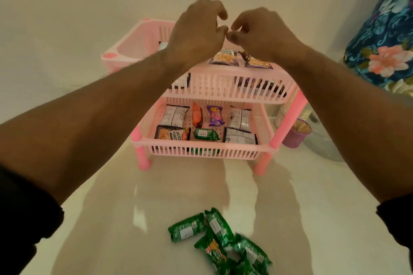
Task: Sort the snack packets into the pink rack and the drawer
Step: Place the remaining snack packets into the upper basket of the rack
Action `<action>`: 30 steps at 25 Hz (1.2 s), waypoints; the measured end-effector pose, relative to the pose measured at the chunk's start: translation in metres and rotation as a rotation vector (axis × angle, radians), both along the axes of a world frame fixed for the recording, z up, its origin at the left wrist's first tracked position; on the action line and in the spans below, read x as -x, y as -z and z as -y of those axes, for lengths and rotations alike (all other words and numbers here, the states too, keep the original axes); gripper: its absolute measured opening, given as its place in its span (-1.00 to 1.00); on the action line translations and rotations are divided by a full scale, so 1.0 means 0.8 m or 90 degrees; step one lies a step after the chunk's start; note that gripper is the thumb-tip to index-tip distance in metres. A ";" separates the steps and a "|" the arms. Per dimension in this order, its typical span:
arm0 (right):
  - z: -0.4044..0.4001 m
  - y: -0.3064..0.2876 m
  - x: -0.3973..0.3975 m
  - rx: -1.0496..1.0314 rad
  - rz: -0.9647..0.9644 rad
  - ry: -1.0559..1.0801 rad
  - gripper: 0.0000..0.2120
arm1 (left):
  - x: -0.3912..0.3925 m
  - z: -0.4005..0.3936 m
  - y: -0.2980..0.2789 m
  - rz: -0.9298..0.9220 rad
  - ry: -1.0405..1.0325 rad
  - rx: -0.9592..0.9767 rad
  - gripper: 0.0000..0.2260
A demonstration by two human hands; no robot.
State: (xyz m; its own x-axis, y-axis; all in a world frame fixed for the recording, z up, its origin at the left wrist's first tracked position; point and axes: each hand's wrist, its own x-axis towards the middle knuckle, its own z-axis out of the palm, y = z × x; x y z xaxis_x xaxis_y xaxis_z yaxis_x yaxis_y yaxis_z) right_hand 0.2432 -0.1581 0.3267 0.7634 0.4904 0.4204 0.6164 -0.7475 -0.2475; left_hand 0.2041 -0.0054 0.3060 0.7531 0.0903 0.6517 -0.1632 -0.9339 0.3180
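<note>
A pink rack [214, 148] with two tiers stands at the middle of the counter. Its lower tier holds several snack packets, among them a salted peanuts packet [172, 135] and a green packet [206, 134]. The upper tier [223, 87] holds peanut packets [224, 58]. Both arms reach over the rack. My left hand [196, 33] and my right hand [261, 31] hover above the upper tier, fingers curled, fingertips almost touching; I see nothing held in either. Several green packets [214, 236] lie in a pile on the counter near me.
A separate pink tray [125, 51] sits behind the rack at the left. Right of the rack stand a purple cup [296, 135] of sticks, a white jar [280, 116] and a clear container [321, 140]. Floral cloth [384, 47] hangs at the far right.
</note>
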 end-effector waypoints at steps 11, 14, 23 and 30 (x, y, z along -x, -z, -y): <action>0.092 0.173 0.164 -0.125 -0.081 -0.023 -0.80 | 0.175 0.035 0.212 -0.121 0.144 0.084 -0.81; 0.103 0.265 0.197 -0.033 -0.231 -0.008 -0.71 | 0.217 0.034 0.305 -0.315 0.106 0.132 -0.73; 0.095 0.422 0.244 0.165 -0.443 0.098 -0.48 | 0.282 0.035 0.419 -0.576 0.078 0.075 -0.42; 0.083 0.441 0.244 0.187 -0.459 0.101 -0.62 | 0.283 0.032 0.421 -0.556 0.063 0.001 -0.66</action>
State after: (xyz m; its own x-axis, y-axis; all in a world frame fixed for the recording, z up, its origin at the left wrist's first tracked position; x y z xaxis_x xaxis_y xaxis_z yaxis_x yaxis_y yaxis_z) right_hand 0.0480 -0.2243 -0.0265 0.8684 0.3671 -0.3333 0.2600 -0.9095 -0.3244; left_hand -0.0223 -0.0312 -0.0309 0.9870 -0.0020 -0.1605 0.0580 -0.9280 0.3681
